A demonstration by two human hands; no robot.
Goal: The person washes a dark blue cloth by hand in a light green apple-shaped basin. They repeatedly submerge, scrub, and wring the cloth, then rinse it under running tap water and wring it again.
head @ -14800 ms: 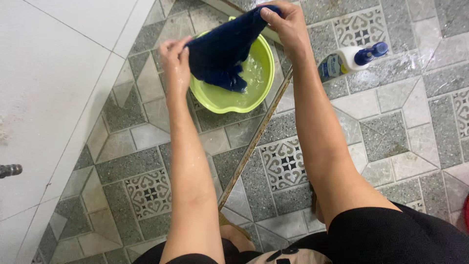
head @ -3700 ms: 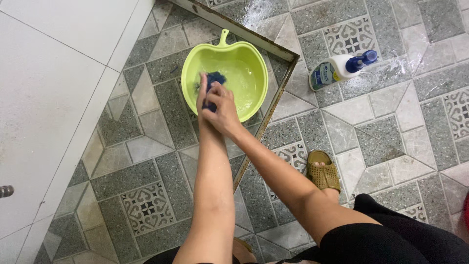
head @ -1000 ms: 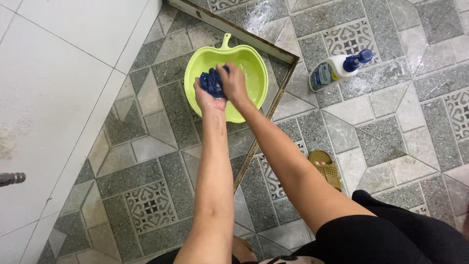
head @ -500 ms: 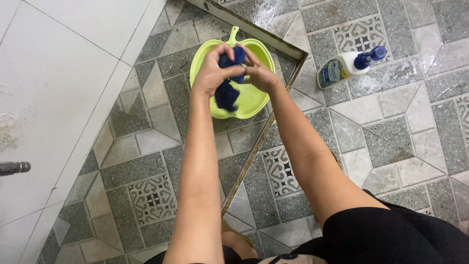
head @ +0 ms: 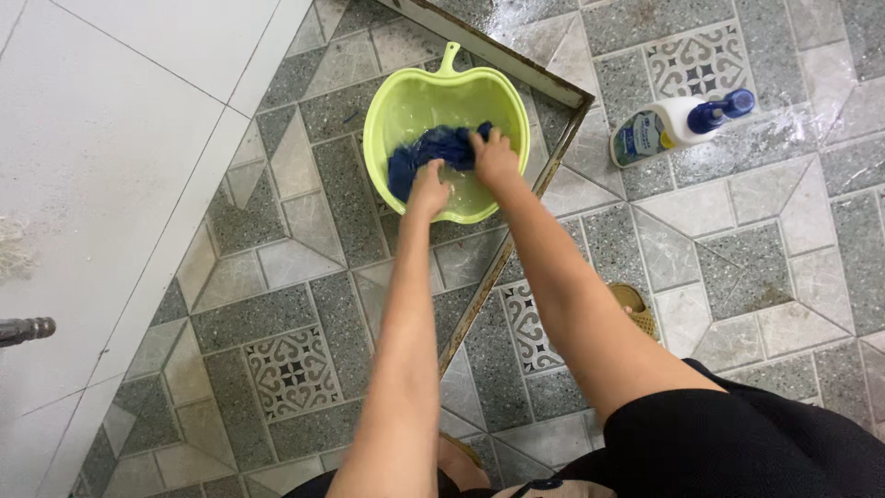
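Observation:
A lime-green apple-shaped basin [head: 406,101] with water in it sits on the patterned floor tiles. A dark blue wet cloth [head: 426,149] lies in the basin. My left hand [head: 428,188] presses down on the near left part of the cloth. My right hand [head: 494,157] grips the cloth's right end, fingers curled into it. Both forearms reach forward over the basin's near rim.
A white bottle with a blue cap [head: 678,122] lies on its side on the wet tiles to the right. A metal floor strip [head: 502,267] runs under my arms. A white tiled wall [head: 101,157] rises at left, with a metal pipe end [head: 26,329]. A sandal [head: 636,306] shows beside my right arm.
Half a second ago both hands held the cloth lifted above the basin. Now the cloth is down in the water, with both hands pushed into it.

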